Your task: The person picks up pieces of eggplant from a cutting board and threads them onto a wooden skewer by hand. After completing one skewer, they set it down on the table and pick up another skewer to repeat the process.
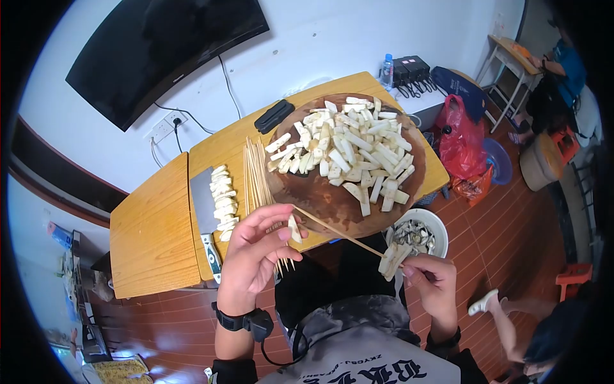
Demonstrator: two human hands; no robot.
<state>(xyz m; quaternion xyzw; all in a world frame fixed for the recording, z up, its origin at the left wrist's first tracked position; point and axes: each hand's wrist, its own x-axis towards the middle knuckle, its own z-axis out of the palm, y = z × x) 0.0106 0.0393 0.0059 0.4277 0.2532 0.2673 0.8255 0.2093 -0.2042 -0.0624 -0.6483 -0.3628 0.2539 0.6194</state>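
In my left hand [254,246] a pale vegetable strip [294,229] is pinched between thumb and fingers. My right hand [432,281] grips a bamboo skewer [339,232] near its lower end, where a few pale strips [393,261] are threaded. The skewer's bare end points up and left, right by my left fingertips. Beyond my hands, a round wooden board [291,201] carries a large heap of cut strips [358,144]. Left of it lie a bundle of bare skewers [257,173], a filled skewer [224,201] and a cleaver [203,198].
The board rests on a wooden table [153,237]. A white bucket [437,224] with dark and silvery scraps stands below at the right. A black case [275,116] lies behind the board. Red bags [460,141] hang at the right; other people sit farther off.
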